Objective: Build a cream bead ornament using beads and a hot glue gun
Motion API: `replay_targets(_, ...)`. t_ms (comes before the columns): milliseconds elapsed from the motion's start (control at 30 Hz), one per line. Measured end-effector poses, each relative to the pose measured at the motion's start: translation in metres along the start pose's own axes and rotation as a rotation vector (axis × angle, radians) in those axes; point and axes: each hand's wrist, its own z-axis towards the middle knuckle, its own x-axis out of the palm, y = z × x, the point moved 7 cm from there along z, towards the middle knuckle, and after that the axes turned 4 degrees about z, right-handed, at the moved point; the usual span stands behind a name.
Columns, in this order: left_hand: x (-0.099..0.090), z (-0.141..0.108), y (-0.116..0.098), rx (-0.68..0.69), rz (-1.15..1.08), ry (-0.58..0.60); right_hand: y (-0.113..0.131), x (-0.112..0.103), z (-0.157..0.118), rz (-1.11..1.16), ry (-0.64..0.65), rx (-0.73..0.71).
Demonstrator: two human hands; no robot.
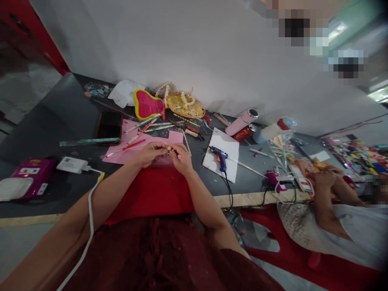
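Both hands meet over the pink paper [129, 155] at the table's front. My left hand [151, 154] is closed in a pinch on a small cream-coloured beaded piece [169, 149]. From the other side my right hand [182, 157] pinches the same piece, its fingertips touching it. The piece is tiny and partly covered by the fingers, so its exact kind is unclear. Below the hands a red cloth [163, 190] hangs over the edge. Just beyond lie thin patterned sticks [142, 127] and pliers with red handles [192, 131].
A blue glue gun [222, 158] rests on a white pad [233, 145]. Behind are a yellow basket [172, 106], a pink bottle [241, 122] and a red can [244, 133]. A phone [109, 126] and white charger [72, 165] lie left. A co-worker's hands [325, 178] are at right.
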Motion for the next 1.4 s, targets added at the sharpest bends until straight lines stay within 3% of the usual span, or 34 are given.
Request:
replay_targets(400,0.004,0.000,-0.005,0.026,0.008,0.027,-0.003,-0.004,0.000,0.038,-0.045,0.056)
replay_targets(867,-0.005,0.001,-0.004,0.037,0.124,-0.036,0.004,-0.002,0.002,0.084,-0.042,-0.007)
replay_targets(1200,0.000,-0.001,-0.003,-0.021,-0.030,-0.015,0.000,0.001,0.001,0.089,-0.019,0.004)
replay_targets(1400,-0.003,0.000,-0.002,-0.042,-0.224,-0.062,-0.008,-0.005,-0.001,0.134,-0.164,0.101)
